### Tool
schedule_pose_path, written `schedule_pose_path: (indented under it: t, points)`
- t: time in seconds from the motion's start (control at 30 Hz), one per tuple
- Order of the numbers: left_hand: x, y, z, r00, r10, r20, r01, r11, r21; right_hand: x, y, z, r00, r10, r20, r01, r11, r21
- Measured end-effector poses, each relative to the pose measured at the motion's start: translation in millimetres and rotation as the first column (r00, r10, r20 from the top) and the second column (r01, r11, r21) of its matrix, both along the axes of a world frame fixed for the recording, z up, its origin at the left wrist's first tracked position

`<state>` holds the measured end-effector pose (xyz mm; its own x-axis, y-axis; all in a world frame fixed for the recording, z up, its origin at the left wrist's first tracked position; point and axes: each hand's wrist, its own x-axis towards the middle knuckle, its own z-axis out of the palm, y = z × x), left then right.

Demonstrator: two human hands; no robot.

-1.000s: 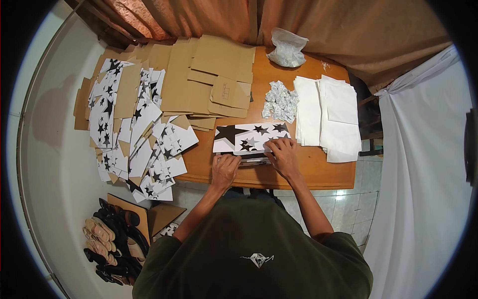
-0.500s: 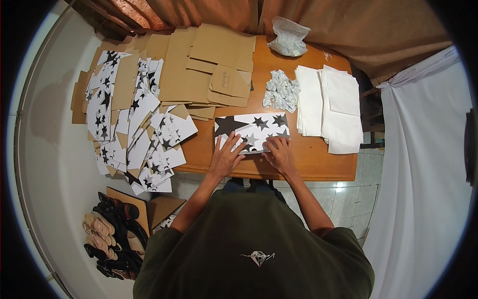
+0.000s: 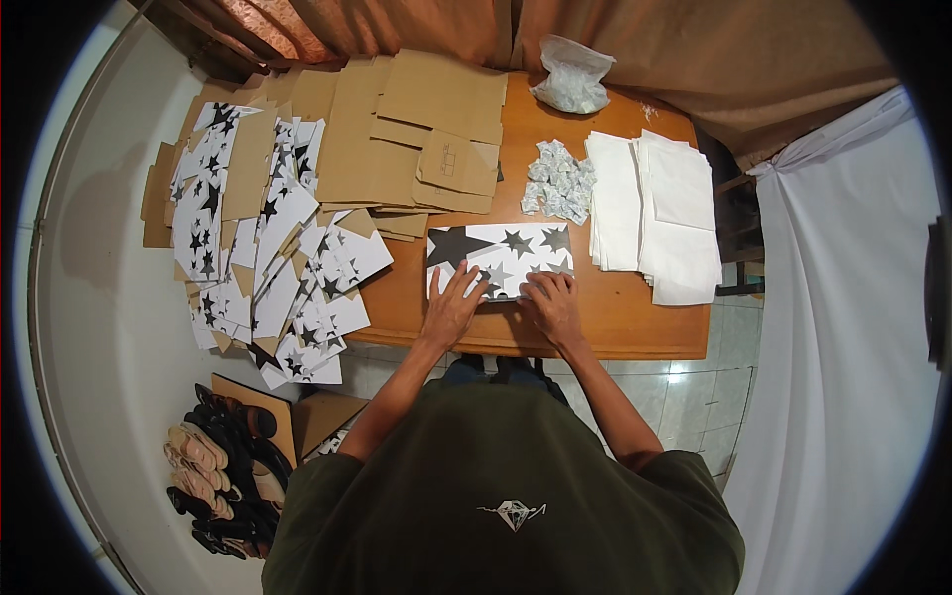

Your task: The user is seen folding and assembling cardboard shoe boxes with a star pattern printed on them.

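A white cardboard box (image 3: 540,238) with black and grey stars lies closed in front of me at the table's near side. My left hand (image 3: 454,305) rests on its near left part, fingers spread over the top. At the near right edge, my right hand (image 3: 552,305) has its fingers bent close together over the box, with the thumb by the front side. Just beyond the box sits a heap of small white packets (image 3: 560,183). A stack of white paper sheets (image 3: 679,188) lies to its right.
Flat brown cardboard pieces (image 3: 436,99) and star-printed cardboard pieces (image 3: 288,228) cover the left of the wooden table (image 3: 635,327). At the far edge stands a clear plastic bag (image 3: 573,79) of packets. Several shoes (image 3: 223,461) are piled at lower left. A white curtain (image 3: 833,347) hangs at right.
The right fingers have shifted slightly along the box's near edge. The box and the left hand have hardly moved.
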<state>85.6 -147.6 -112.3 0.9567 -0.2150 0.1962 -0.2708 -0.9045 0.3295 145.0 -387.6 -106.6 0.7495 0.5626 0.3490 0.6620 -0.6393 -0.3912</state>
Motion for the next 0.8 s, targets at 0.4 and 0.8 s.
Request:
schedule_pose_path:
  t: [0.4, 0.8]
  points:
    - [11.4, -1.9, 3.4, 0.997, 0.021, 0.072, -0.018, 0.999, -0.051, 7.1, 5.5, 7.0, 0.996, -0.055, 0.069, 0.051, 0.998, 0.047]
    - [27.3, 0.0, 0.7, 0.974, 0.050, 0.220, -0.048, 0.999, -0.015, -18.2, 15.3, -2.8, 0.976, -0.019, 0.216, 0.017, 1.000, 0.008]
